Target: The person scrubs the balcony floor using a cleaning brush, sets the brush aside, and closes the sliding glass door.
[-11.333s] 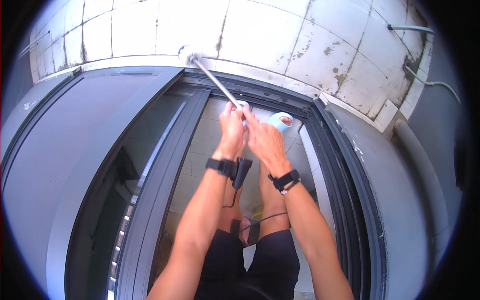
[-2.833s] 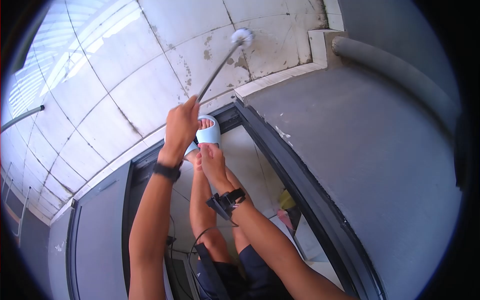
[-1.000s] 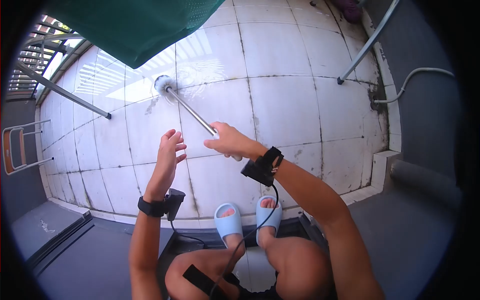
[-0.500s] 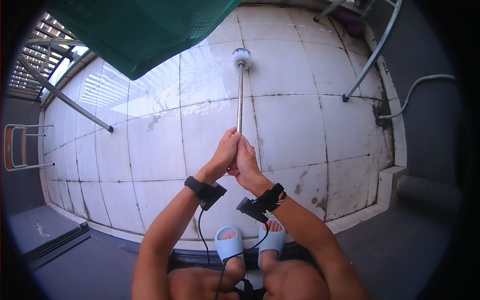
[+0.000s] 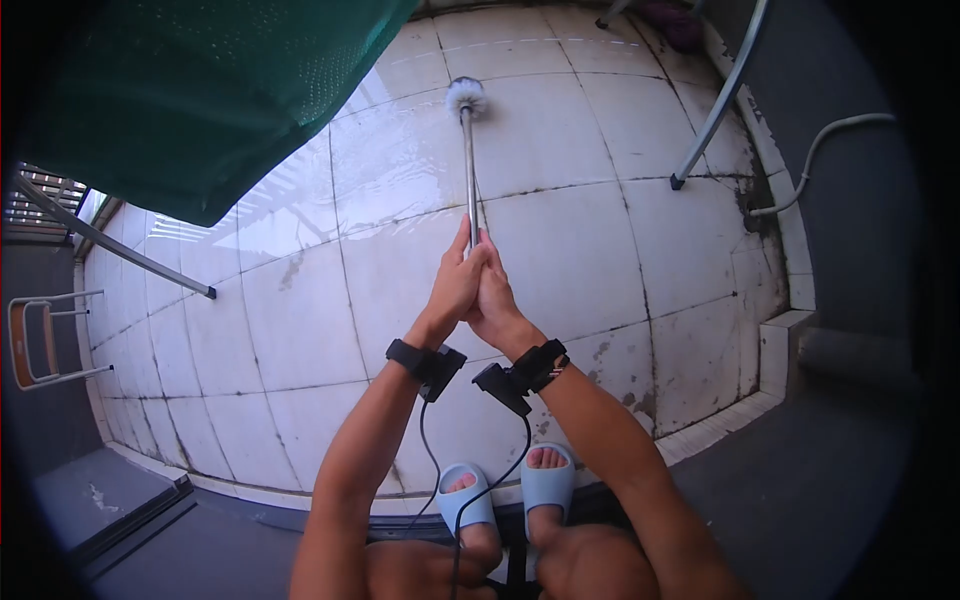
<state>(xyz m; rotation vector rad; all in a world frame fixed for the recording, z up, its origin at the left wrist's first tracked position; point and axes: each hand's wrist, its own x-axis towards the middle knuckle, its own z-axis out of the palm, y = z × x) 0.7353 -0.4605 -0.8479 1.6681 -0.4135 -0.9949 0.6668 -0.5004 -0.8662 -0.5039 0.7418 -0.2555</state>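
Both my hands are closed together round the near end of a long-handled scrub brush (image 5: 471,165). My left hand (image 5: 455,285) lies on the left of the metal handle, and my right hand (image 5: 494,298) presses against it from the right. The handle's end is hidden in my palms. The brush's round head of white bristles (image 5: 465,98) rests on the pale tiled floor (image 5: 540,250), away from me. Water with bright reflections covers the tiles to the left of the brush.
Green cloth (image 5: 220,110) hangs at upper left, near a metal leg (image 5: 120,245). Another metal leg (image 5: 722,105) stands at right, beside a pale hose (image 5: 825,140). A small folded stool (image 5: 45,340) leans at far left. Light blue slides (image 5: 548,490) are on my feet.
My hands and the brush have moved forward, away from my body, and slightly left. The view has also tilted. Both hands keep their hold on the handle.
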